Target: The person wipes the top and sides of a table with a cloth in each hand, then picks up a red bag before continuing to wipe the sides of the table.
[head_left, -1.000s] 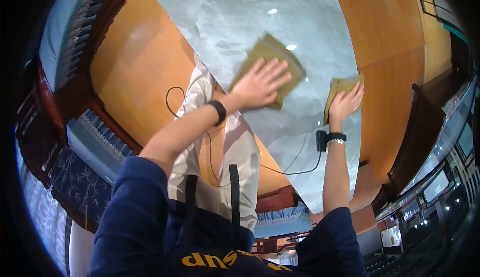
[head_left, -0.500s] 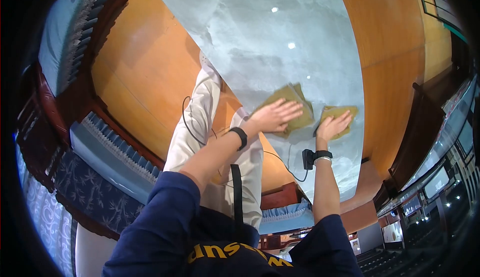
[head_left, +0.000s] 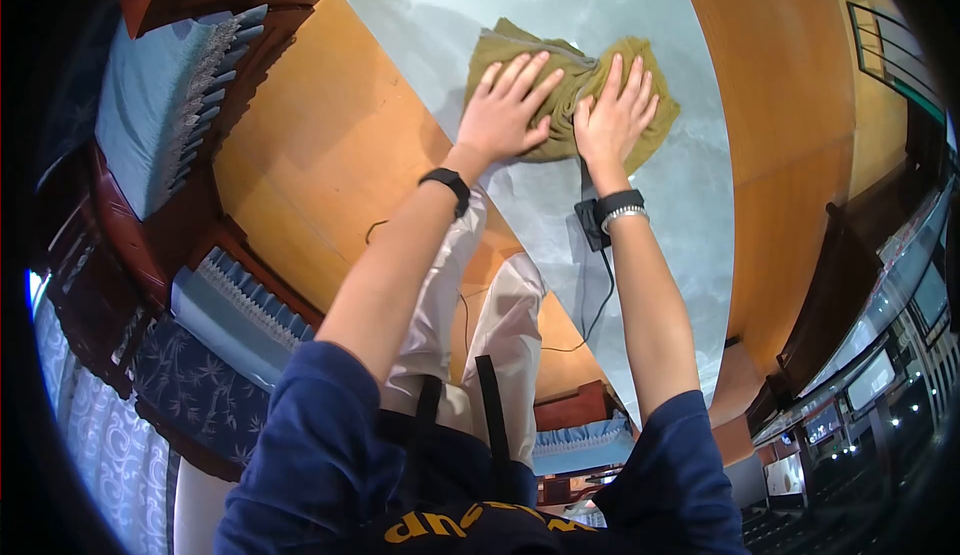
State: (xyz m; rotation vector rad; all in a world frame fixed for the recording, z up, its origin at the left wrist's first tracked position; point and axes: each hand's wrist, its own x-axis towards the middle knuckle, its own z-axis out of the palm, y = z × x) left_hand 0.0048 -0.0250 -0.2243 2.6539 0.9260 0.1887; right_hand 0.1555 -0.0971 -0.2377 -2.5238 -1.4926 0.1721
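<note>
An olive-green cloth (head_left: 560,80) lies bunched and wrinkled on the glossy grey-white tabletop (head_left: 660,245). My left hand (head_left: 505,110) presses flat on the cloth's left part, fingers spread. On its right part rests my right hand (head_left: 618,120), also with spread fingers. The two hands are a short way apart, with folds of cloth between them. A black device (head_left: 592,225) with a cable is strapped at my right wrist, and a black band (head_left: 448,187) circles my left wrist.
Blue-cushioned wooden seats (head_left: 155,105) stand on the left. Another blue-trimmed seat (head_left: 582,443) is beyond the table's near end. Orange-brown floor (head_left: 300,145) shows on both sides of the table. The cable runs from my right wrist across my legs.
Both hands have moved up the tabletop, away from my body, and closer together. The cloth has moved with them; its two spread parts are now bunched together.
</note>
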